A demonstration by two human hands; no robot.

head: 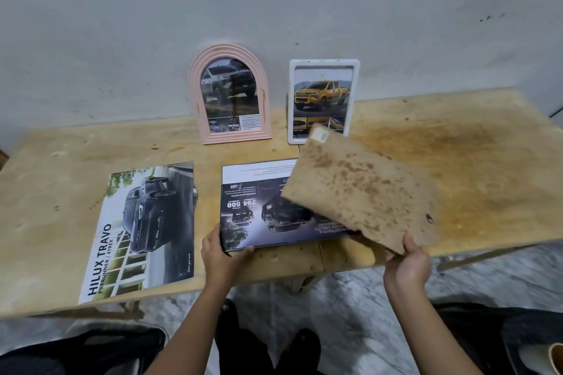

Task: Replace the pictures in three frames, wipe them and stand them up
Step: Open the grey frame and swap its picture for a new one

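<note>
Gripping stained, warped backing board (362, 189).

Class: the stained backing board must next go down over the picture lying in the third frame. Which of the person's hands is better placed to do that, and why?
Right. The right hand already grips the backing board, tilted above the picture. The left hand is busy steadying that picture's near corner on the table.

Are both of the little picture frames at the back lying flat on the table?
No, the pink arched frame and the white frame both stand upright at the back of the table, close to the wall.
</note>
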